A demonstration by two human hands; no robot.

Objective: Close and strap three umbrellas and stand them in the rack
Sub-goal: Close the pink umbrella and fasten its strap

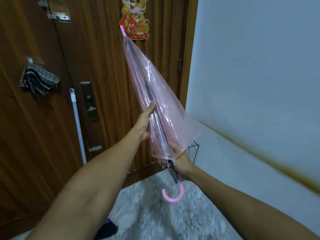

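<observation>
Head-mounted, looking forward and down, close over both forearms toward the wooden door (97, 70) and wall corner.

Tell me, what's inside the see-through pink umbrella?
Through the pink umbrella cover you can see dark metal ribs and the shaft running down the middle. The right hand hides the lower shaft; the left hand covers part of one side.
</observation>
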